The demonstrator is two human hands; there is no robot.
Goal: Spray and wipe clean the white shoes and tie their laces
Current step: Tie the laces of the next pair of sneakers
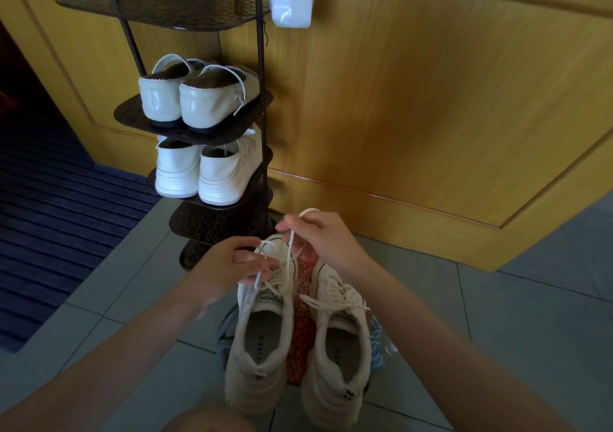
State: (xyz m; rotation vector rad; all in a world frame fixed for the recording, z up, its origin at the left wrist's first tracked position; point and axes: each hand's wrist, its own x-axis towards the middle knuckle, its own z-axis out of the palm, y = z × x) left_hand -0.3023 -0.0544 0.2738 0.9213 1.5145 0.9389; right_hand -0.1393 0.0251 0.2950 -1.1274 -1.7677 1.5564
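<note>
The left cream-white lace-up sneaker sits below both hands (toe forward). Left hand and right hand each pinch its white cotton lace.

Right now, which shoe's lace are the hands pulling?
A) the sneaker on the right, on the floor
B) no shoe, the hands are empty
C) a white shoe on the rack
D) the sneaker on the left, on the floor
D: the left hand and the right hand both pinch the lace that comes up from the sneaker on the left, down on the floor.
</note>
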